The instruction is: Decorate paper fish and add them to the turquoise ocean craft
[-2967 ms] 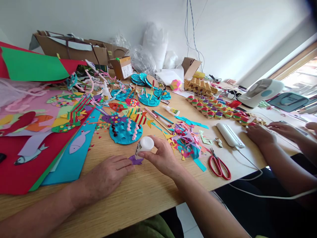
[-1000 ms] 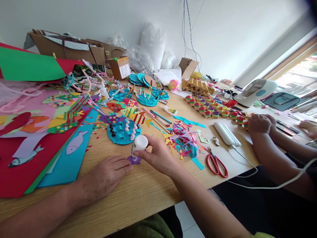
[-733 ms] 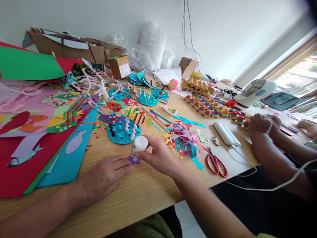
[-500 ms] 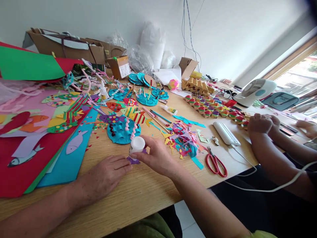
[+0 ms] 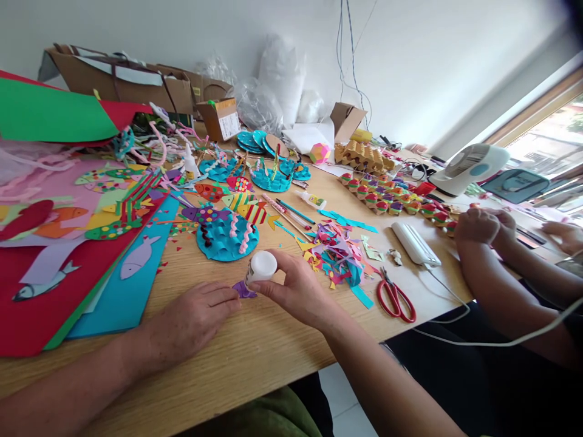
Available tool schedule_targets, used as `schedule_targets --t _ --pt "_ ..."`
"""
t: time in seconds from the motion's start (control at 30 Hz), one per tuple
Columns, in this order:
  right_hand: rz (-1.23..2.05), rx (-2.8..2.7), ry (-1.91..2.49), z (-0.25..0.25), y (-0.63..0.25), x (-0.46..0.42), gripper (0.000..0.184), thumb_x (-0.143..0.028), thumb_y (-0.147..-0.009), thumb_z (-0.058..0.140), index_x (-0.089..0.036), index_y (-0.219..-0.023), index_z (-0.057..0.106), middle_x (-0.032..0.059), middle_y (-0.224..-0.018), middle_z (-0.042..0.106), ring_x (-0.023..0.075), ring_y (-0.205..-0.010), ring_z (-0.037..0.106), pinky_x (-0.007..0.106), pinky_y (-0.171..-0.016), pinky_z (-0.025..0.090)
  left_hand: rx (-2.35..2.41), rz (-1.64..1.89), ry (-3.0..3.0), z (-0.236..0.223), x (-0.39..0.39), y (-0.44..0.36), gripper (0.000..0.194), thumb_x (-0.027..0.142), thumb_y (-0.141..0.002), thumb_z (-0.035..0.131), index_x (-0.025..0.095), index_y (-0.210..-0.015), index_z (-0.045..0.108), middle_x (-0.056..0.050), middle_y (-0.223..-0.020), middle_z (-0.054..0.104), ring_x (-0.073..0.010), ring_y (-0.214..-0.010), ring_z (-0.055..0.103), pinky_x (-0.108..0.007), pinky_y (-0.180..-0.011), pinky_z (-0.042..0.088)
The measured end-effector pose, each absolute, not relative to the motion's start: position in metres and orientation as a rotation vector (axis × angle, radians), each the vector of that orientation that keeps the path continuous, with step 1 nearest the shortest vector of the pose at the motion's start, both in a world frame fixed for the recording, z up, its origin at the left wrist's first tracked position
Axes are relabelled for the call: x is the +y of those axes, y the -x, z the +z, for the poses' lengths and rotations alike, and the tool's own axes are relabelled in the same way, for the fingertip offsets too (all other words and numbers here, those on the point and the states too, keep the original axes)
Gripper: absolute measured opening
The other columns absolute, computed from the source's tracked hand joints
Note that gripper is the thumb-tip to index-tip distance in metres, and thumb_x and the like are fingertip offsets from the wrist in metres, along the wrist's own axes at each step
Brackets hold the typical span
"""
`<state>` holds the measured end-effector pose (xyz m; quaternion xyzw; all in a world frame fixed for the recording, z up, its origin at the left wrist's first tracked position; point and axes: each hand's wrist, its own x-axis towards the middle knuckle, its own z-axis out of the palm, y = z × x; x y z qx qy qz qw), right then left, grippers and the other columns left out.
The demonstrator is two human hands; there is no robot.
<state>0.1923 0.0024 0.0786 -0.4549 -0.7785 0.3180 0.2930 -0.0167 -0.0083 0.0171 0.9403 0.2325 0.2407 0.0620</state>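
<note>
A white glue bottle (image 5: 263, 267) is gripped in my right hand (image 5: 298, 290), thumb on the near side and fingers behind. It is tipped over, with its round base facing up toward me and its nozzle hidden. Under it lies a small purple paper cutout (image 5: 245, 290), partly covered by the bottle and my fingers. My left hand (image 5: 195, 318) rests flat on the table, its fingertips holding down the cutout's left edge. Just beyond stands a round turquoise paper piece (image 5: 221, 243) with pink and dark twisted strips on it.
Paper scraps (image 5: 339, 252) and red-handled scissors (image 5: 395, 297) lie to the right, near a white power bank-like device (image 5: 416, 244) with a cable. Coloured paper sheets (image 5: 113, 297) cover the left side. Another person's hands (image 5: 483, 227) are at the right, beside painted egg cartons (image 5: 387, 195).
My right hand has moved the bottle slightly to the right along the purple cutout, uncovering more of its left part. My left hand stays nearly in place.
</note>
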Motion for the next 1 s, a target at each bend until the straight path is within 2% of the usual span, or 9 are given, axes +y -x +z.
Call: schedule_targets --t 0.3,0.7,0.87,1.0 --pt "0.800 -2.119 1.270 0.081 -0.196 0.002 0.014 -0.028 -0.077 0.067 -0.017 -0.081 0.059 0.0000 -0.075 0.061 0.0135 -0.068 0.055 0.023 -0.059 0.038 0.694 0.740 -2.845 0.017 -0.006 0.017 0.032 0.006 -0.087 0.035 0.017 -0.107 0.058 -0.005 -0.107 0.065 -0.0178 -0.101 0.059 -0.032 -0.089 0.049" --pt "0.745 -2.071 1.277 0.080 -0.200 0.006 0.012 -0.025 -0.077 0.066 -0.018 -0.083 0.059 0.0009 -0.079 0.064 0.0152 -0.074 0.057 0.025 -0.065 0.040 0.740 0.690 -2.875 0.015 -0.007 0.017 0.031 0.006 -0.087 0.035 0.018 -0.103 0.059 -0.005 -0.106 0.065 -0.0189 -0.101 0.058 -0.034 -0.090 0.049" --pt "0.756 -2.071 1.215 0.077 -0.194 0.011 0.014 -0.023 -0.075 0.069 -0.017 -0.084 0.060 -0.0001 -0.077 0.064 0.0138 -0.071 0.056 0.024 -0.064 0.040 0.693 0.722 -2.923 0.020 -0.006 0.016 0.031 0.007 -0.088 0.033 0.016 -0.099 0.060 -0.007 -0.102 0.067 -0.0189 -0.097 0.060 -0.032 -0.085 0.052" --pt "0.750 -2.057 1.235 0.076 -0.193 0.014 0.014 -0.024 -0.075 0.069 -0.017 -0.083 0.061 0.0011 -0.078 0.063 0.0142 -0.072 0.056 0.024 -0.063 0.040 0.713 0.708 -2.923 0.022 -0.007 0.016 0.030 0.009 -0.089 0.034 0.016 -0.101 0.060 -0.004 -0.103 0.066 -0.0178 -0.099 0.060 -0.031 -0.088 0.050"
